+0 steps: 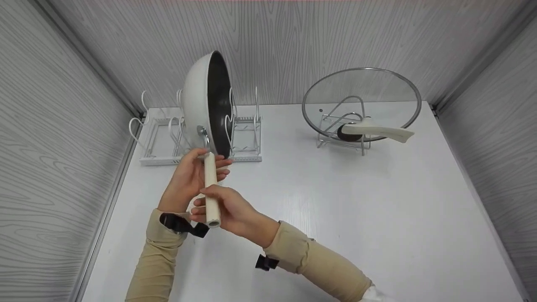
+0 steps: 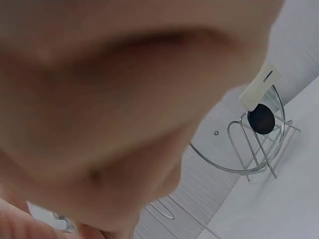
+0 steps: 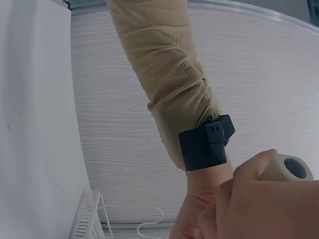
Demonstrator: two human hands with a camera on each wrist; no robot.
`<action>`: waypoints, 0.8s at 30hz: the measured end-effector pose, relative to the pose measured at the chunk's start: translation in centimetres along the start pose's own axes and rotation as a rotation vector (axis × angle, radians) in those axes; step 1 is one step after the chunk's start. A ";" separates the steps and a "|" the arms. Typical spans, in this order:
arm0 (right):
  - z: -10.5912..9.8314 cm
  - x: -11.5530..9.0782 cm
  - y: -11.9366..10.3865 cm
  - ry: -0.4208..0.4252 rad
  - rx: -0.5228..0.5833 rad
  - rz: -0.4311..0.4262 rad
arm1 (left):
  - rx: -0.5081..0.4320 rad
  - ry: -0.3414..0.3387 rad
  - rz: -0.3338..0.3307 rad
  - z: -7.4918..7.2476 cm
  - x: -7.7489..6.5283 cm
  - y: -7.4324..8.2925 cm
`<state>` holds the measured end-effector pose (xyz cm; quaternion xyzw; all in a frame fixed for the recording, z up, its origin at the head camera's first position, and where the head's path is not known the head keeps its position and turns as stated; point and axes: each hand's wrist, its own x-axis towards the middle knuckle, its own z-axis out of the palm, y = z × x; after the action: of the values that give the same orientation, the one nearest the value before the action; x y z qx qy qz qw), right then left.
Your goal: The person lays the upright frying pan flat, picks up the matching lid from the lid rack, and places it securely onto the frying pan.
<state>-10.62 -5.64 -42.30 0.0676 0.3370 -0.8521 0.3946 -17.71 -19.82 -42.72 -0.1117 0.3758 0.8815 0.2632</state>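
Observation:
A deep frying pan, white outside and dark inside, stands on edge in a white wire rack, its cream handle pointing toward me. My left hand holds the handle near the pan, thumb at its upper side and fingers showing beyond it. Closer to the handle's end, my right hand grips it with the thumb on top and fingers underneath. In the right wrist view the handle's hollow end sticks out past the fingers. The left wrist view is mostly filled by a blurred hand.
On the right, a glass lid with a cream handle piece and dark knob leans upright in a small wire stand. Grey wood-grain panels enclose the white tabletop at the back and both sides.

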 end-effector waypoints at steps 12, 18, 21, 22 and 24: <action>0.4 0.6 0.6 0.034 -0.289 -0.139 | 0.317 0.086 0.019 0.9 0.5 0.0; 0.2 0.3 0.4 0.008 -0.320 -0.147 | 0.412 0.180 0.055 1.7 0.6 -0.5; 0.1 0.2 0.5 -0.008 -0.319 -0.157 | 0.440 0.211 0.076 1.9 0.6 -0.7; 0.2 0.1 0.5 -0.011 -0.320 -0.160 | 0.448 0.213 0.084 2.0 0.5 -0.7; 0.1 -0.1 0.4 -0.019 -0.326 -0.171 | 0.456 0.202 0.097 2.3 0.4 -0.7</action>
<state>-10.25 -5.90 -42.39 -0.0342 0.4715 -0.8172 0.3297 -17.65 -17.65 -41.68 -0.1187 0.5944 0.7698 0.1999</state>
